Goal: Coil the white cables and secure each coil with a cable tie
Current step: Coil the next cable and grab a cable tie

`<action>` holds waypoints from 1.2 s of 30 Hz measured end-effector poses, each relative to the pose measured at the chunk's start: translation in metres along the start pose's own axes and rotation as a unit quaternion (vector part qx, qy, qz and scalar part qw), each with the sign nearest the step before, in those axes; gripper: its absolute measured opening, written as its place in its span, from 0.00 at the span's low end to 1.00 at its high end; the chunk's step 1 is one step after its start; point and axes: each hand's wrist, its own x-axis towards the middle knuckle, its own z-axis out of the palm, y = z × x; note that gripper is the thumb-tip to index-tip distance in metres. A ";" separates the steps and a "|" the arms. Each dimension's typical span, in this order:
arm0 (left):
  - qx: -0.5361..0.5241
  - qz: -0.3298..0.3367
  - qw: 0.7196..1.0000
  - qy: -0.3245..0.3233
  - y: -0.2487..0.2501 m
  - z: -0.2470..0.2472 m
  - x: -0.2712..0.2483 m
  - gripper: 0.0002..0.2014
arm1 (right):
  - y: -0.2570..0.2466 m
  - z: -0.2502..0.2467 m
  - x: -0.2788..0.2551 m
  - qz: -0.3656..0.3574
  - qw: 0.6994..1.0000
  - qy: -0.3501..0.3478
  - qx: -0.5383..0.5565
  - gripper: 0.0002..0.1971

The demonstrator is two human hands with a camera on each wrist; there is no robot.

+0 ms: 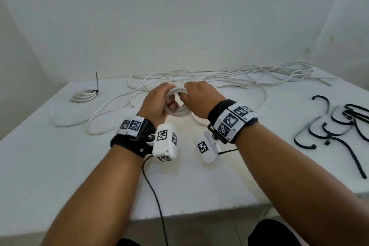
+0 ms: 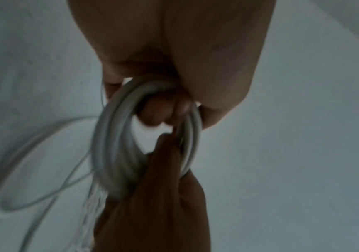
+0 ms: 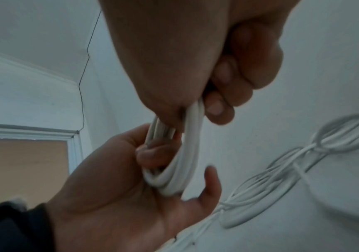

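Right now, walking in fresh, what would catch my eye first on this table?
Probably the two hands meeting mid-table: the left hand and right hand both grip a half-wound white cable coil held above the table. Behind them, loose white cables sprawl along the far edge. A finished coil, already tied, lies at far left, and black cable ties are scattered at the right.

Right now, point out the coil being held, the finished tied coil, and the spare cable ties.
held coil (image 1: 180, 113), head view, lower loops.
tied coil (image 1: 83, 95), head view, its middle turns.
black cable ties (image 1: 337, 126), head view, mid-pile.
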 end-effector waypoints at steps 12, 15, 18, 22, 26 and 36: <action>0.194 -0.011 0.981 -0.010 -0.029 0.083 -0.009 0.10 | 0.052 -0.028 -0.036 0.082 0.988 -0.097 -0.086 0.10; 0.178 -0.003 0.984 0.031 -0.035 0.106 -0.006 0.12 | 0.072 -0.039 -0.040 0.079 0.983 -0.147 -0.070 0.17; 0.170 0.007 0.984 0.055 -0.041 0.130 -0.004 0.14 | 0.099 -0.062 -0.048 0.102 0.976 -0.189 -0.027 0.25; 0.109 -0.029 0.991 0.072 -0.049 0.158 0.001 0.15 | 0.155 -0.094 -0.062 0.227 0.953 -0.164 0.113 0.27; 0.109 -0.065 0.989 0.072 -0.064 0.182 0.004 0.17 | 0.227 -0.106 -0.070 0.369 0.923 -0.055 0.090 0.20; 0.077 -0.097 0.992 0.033 -0.083 0.214 0.014 0.13 | 0.325 -0.125 -0.087 0.433 0.901 -0.011 -0.025 0.13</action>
